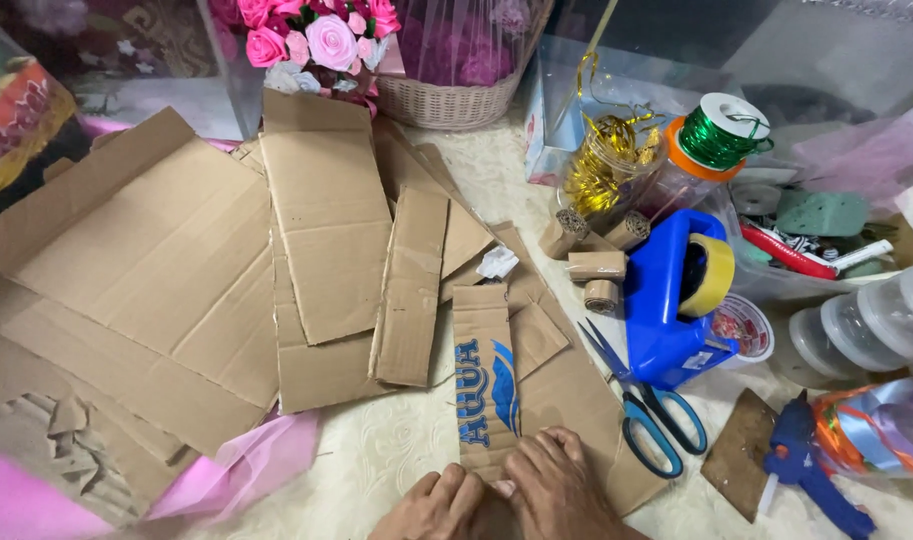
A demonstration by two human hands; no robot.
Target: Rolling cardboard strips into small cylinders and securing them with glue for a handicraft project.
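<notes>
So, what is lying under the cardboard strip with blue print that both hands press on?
Under the cardboard strip lies a larger brown cardboard sheet, showing to its right, on a cream patterned cloth. The left hand and right hand cover the strip's near end.

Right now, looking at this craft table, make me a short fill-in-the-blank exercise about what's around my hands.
1. Both hands, the left hand and the right hand, press on a strip of ____.
2. The scissors have ____ handles.
3. The tape dispenser holds a roll coloured ____.
4. The basket stands beside a bunch of pink ____.

Missing words: cardboard; blue; yellow; roses
</notes>
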